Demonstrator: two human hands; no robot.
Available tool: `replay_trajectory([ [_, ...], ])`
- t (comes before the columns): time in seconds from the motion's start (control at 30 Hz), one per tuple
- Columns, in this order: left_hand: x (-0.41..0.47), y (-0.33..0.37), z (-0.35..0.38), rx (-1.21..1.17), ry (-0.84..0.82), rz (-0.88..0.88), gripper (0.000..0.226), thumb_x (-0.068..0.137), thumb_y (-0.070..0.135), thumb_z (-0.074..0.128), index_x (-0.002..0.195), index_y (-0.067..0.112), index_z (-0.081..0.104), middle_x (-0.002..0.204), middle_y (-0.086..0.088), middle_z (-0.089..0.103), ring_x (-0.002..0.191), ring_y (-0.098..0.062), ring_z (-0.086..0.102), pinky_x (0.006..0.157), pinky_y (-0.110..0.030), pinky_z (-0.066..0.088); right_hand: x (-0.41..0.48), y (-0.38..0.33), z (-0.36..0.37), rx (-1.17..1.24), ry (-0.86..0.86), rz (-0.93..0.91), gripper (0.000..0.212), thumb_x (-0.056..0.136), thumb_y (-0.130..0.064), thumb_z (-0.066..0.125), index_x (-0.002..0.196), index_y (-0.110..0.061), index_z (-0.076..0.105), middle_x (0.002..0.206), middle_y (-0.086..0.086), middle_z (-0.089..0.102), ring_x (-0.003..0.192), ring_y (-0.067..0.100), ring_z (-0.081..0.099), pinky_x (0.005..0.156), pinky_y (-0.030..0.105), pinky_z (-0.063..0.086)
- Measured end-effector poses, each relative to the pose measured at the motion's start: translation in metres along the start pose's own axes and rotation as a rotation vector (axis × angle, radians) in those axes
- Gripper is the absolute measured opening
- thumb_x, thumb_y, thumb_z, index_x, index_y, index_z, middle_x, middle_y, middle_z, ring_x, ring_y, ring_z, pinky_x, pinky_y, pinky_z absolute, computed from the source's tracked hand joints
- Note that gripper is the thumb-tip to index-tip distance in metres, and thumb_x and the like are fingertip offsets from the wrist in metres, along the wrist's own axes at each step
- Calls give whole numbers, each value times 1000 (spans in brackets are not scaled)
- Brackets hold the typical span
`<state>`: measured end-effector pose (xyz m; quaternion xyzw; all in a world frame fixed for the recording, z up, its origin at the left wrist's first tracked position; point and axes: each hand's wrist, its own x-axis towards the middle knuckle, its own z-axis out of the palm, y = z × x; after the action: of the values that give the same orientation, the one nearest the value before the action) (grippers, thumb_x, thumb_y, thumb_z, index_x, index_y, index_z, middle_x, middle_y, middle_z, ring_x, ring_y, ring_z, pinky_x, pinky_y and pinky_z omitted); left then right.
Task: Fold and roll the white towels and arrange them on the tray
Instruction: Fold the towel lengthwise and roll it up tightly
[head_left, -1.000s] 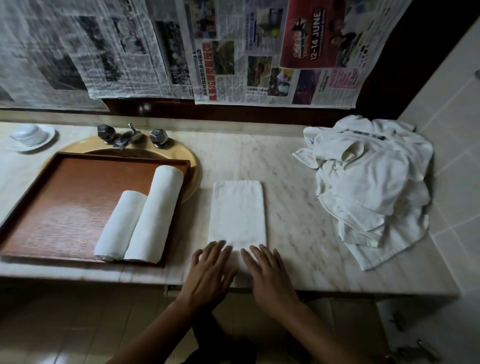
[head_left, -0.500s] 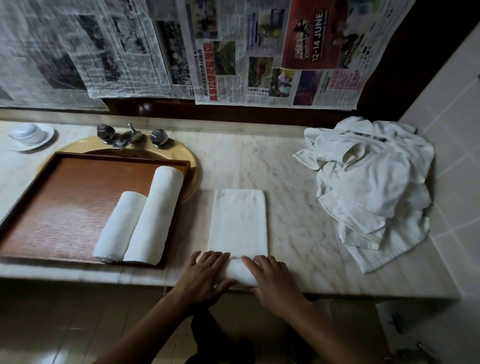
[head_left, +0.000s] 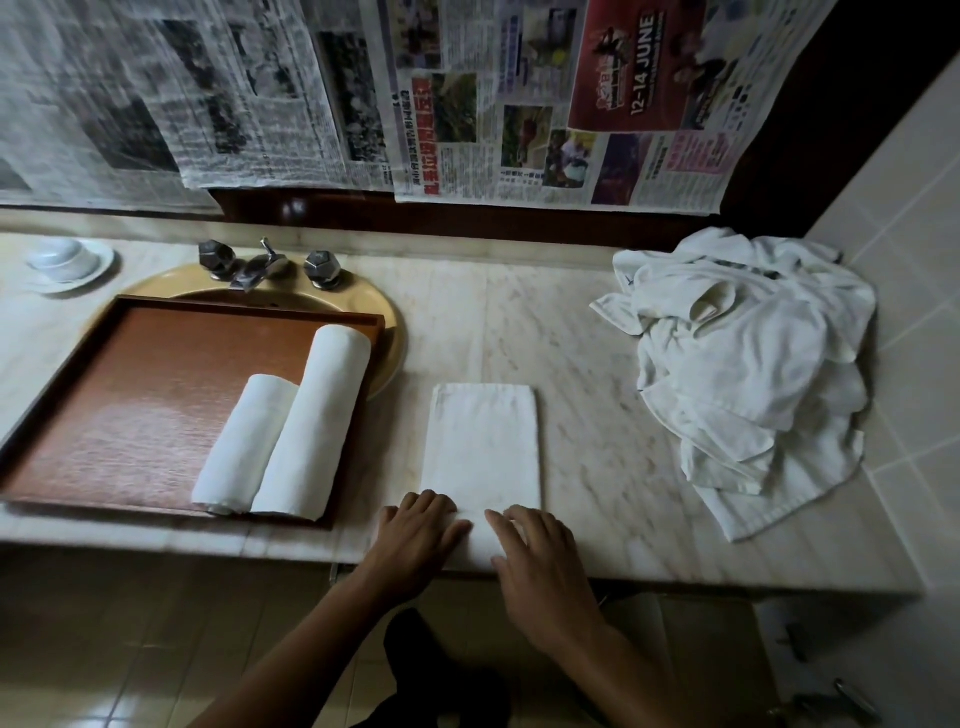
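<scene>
on counter (head_left: 597, 415), l+r hands (head_left: 415, 545) (head_left: 540, 566) curl round rolled end of towel (head_left: 483, 447).

Under the left hand (head_left: 415, 540) and right hand (head_left: 540, 566), the folded towel (head_left: 483, 447) is soft, matt white cloth on a smooth, veined marble table (head_left: 597, 441). Left of the hands, the wooden tray (head_left: 130, 405) shows a glossy brown finish; beyond it, the taps (head_left: 260, 265) are dull metal.

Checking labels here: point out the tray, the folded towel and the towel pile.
tray (head_left: 130, 405): head view, bare wooden floor.
folded towel (head_left: 483, 441): head view, flat middle.
towel pile (head_left: 748, 374): head view, centre of the heap.
</scene>
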<state>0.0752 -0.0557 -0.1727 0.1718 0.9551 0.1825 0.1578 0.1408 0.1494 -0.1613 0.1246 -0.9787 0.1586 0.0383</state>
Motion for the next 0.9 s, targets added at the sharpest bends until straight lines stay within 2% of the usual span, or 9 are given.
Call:
replay_trajectory([
  [0.07,5,-3,3,-38,-29,-42,71,87,80,7,118,36,53,116,16,50,109,-13,45,92,-41,38,-5,-6,8,-32,7,-44,56,86,-27,68,140,-16,57,139,7,58,125,28,56,107,47,46],
  [0.13,10,-3,5,-110,-37,-83,63,87,75,14,116,39,57,116,17,49,113,-14,44,93,-42,40,-7,-3,17,-111,-57,-47,66,89,-32,64,150,-13,48,153,12,49,139,32,48,118,52,30],
  [0.23,10,-7,11,-156,31,-95,58,97,63,24,123,31,65,122,10,55,118,-19,46,94,-43,43,-2,4,21,-138,-115,-63,70,92,-30,58,157,-12,37,159,11,42,145,31,42,120,51,18],
  [0.33,9,3,10,-290,124,-144,49,102,55,28,115,25,65,113,7,56,113,-23,49,90,-42,42,6,8,16,-132,-164,-73,73,89,-26,60,157,-13,36,157,8,44,143,29,44,122,51,25],
  [0.4,9,8,9,-374,204,-215,52,97,63,26,114,28,61,116,5,55,113,-23,50,92,-43,42,10,9,11,-121,-194,-70,74,88,-25,61,157,-14,35,155,6,46,141,28,45,121,51,31],
  [0.53,-1,13,8,-20,314,27,54,98,61,37,140,28,48,147,0,43,134,-21,40,107,-46,37,22,14,2,-107,-228,-62,79,82,-25,57,157,-16,32,151,5,45,137,27,44,121,49,30],
  [0.6,-6,13,9,74,287,139,59,98,60,44,145,24,47,154,-3,42,142,-24,38,112,-50,34,30,17,-4,-105,-270,-60,83,79,-28,58,157,-16,30,150,4,44,136,27,43,120,46,30],
  [0.7,-5,7,11,199,173,180,75,91,63,48,151,19,44,154,-6,46,143,-31,40,112,-54,37,45,20,-11,-104,-361,-55,84,78,-28,59,155,-16,29,148,5,43,132,28,43,117,42,33],
  [0.9,20,-2,-10,172,-1,152,83,82,65,51,153,26,35,144,1,47,128,-25,45,100,-45,45,73,26,-20,-70,-494,-14,66,80,-28,64,141,-19,41,134,5,49,122,28,47,99,43,44],
])
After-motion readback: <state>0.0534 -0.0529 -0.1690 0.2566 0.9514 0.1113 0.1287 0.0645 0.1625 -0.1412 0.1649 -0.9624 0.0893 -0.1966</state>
